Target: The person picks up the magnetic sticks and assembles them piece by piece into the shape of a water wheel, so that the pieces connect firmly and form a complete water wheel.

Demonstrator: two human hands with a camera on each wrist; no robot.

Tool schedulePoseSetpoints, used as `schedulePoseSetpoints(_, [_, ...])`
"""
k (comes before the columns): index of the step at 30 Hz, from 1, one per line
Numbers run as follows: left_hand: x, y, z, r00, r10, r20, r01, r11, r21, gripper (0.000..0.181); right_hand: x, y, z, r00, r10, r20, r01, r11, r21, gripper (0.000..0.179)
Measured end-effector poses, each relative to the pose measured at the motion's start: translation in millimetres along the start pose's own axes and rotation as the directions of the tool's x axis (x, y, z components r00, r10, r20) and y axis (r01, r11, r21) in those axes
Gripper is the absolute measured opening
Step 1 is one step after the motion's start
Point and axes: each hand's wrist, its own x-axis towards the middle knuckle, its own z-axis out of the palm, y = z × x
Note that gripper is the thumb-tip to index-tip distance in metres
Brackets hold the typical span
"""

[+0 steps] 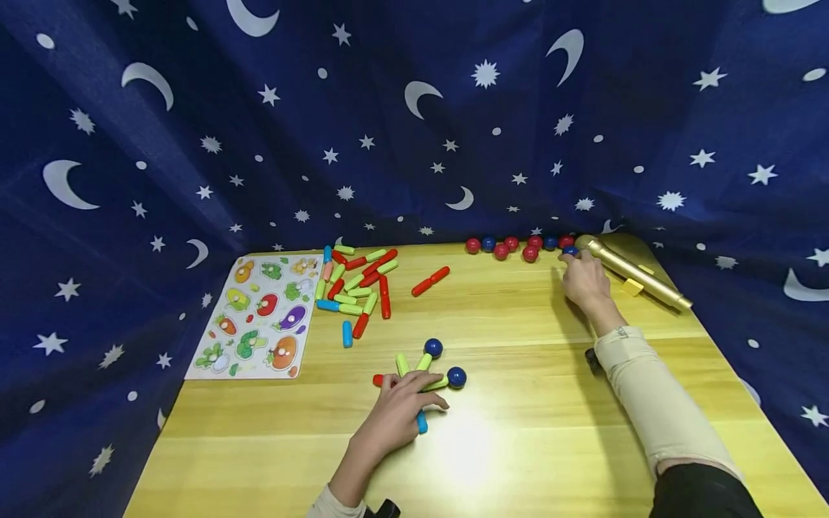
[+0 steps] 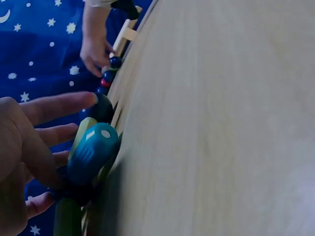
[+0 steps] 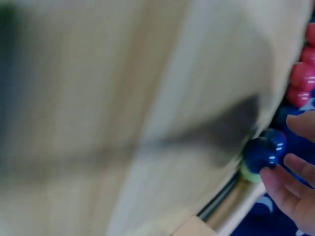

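Note:
My left hand [image 1: 406,404] rests over a small construction of green, red and blue rods. A blue rod [image 2: 93,153] points toward the left wrist camera, and the fingers [image 2: 64,105] spread behind it, the uppermost one extended. Blue balls [image 1: 456,378] sit at the ends of two green rods [image 1: 424,362]. The middle of the construction is hidden under the hand. At the back right, my right hand [image 1: 586,283] reaches to a blue ball [image 3: 261,153]. Its fingers are spread, with one fingertip at the ball and others apart from it.
Red balls [image 1: 501,252] and blue ones line the back edge beside a golden stick [image 1: 641,275] with yellow blocks [image 1: 632,287]. Loose and joined rods [image 1: 352,282] lie at the back left, next to a vegetable puzzle board [image 1: 249,316]. A starry curtain [image 1: 414,144] surrounds the table.

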Motion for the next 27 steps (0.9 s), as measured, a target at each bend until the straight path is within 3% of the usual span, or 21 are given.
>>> schedulePoseSetpoints(3, [-2.0, -2.2, -0.4, 1.0, -0.008, 0.014, 0.008, 1.0, 0.026, 0.062, 0.4, 12.1, 7.0, 0.999, -0.002, 0.038, 0.004, 1.0, -0.03, 0.039])
schedulePoseSetpoints(7, [0.1, -5.5, 0.1, 0.998, -0.024, -0.06, 0.03, 0.994, 0.108, 0.048, -9.7, 11.6, 13.5, 0.999, -0.032, 0.04, 0.034, 0.999, -0.038, 0.036])
schedulePoseSetpoints(10, [4.6, -6.9, 2.2, 0.989, -0.042, -0.139, 0.067, 0.981, 0.183, 0.025, -27.3, -3.1, 17.2, 0.994, -0.098, 0.049, 0.099, 0.995, -0.027, 0.035])
schedulePoseSetpoints(12, [8.0, -7.2, 4.0, 0.982, -0.062, -0.181, 0.103, 0.969, 0.223, 0.021, -45.9, -23.0, 21.1, 0.984, -0.171, 0.045, 0.17, 0.985, 0.012, 0.032])
schedulePoseSetpoints(17, [15.6, -5.5, 6.3, 0.963, -0.122, -0.24, 0.179, 0.956, 0.234, 0.025, -101.0, -90.7, 36.1, 0.926, -0.37, 0.08, 0.351, 0.918, 0.185, 0.025])
schedulePoseSetpoints(20, [19.7, -3.1, 6.0, 0.954, -0.156, -0.257, 0.212, 0.955, 0.206, 0.026, -124.3, -122.5, 41.6, 0.889, -0.442, 0.122, 0.396, 0.874, 0.28, 0.024])
schedulePoseSetpoints(27, [25.0, 0.5, 5.8, 0.944, -0.197, -0.263, 0.245, 0.955, 0.166, 0.027, -145.8, -153.7, 40.8, 0.815, -0.551, 0.179, 0.455, 0.801, 0.389, 0.027])
